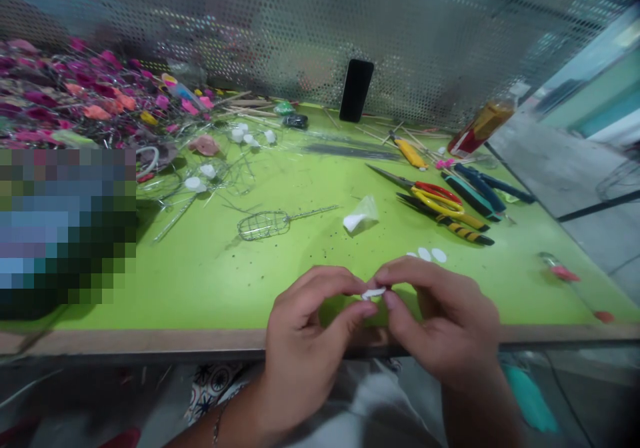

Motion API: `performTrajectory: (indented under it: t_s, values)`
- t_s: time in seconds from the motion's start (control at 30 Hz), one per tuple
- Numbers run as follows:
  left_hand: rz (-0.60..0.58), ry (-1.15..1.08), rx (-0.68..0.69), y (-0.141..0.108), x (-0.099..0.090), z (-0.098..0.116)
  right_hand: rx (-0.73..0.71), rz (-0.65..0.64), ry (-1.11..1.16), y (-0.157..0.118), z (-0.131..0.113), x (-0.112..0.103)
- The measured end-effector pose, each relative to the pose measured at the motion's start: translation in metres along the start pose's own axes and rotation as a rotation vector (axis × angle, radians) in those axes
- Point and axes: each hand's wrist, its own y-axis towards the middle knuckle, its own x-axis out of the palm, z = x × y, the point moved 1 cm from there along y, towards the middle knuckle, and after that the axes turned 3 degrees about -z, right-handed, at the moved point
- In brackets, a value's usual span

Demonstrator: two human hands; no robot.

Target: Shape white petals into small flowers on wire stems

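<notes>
Pinching 1 white pc w/ fingers of L hand & R hand, 3 white discs near.

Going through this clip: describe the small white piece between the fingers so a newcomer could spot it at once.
At the near edge of the lime-green workbench, a left hand and a right hand meet at the fingertips. Pinched between them is a small curled white piece. Unlike the flat white discs lying loose just beyond, it is held off the bench.

Matt white scrap, perforated metal screen
</notes>
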Motion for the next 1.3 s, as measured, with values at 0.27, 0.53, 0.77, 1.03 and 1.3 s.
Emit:
performTrajectory:
  t_s: [0.27,0.53,0.77,1.03,1.3]
  values:
    - [0.046,-0.007,-0.067,0.002,0.001,0.003,0.084,0.024,0.115,-0.006,0.006,0.005]
    - [0.099,-0.085,-0.121,0.002,0.002,0.006,0.157,-0.028,0.381,0.003,0.000,0.004]
    - [0.079,-0.061,-0.086,0.002,0.003,0.005,0.217,0.085,0.421,0.005,-0.004,0.011]
    - [-0.001,0.041,-0.041,0.000,0.000,0.003,0.195,0.086,0.417,0.002,0.000,0.012]
    - [0.039,-0.043,-0.092,0.000,0.000,0.001,0.176,0.059,0.408,-0.002,0.000,0.013]
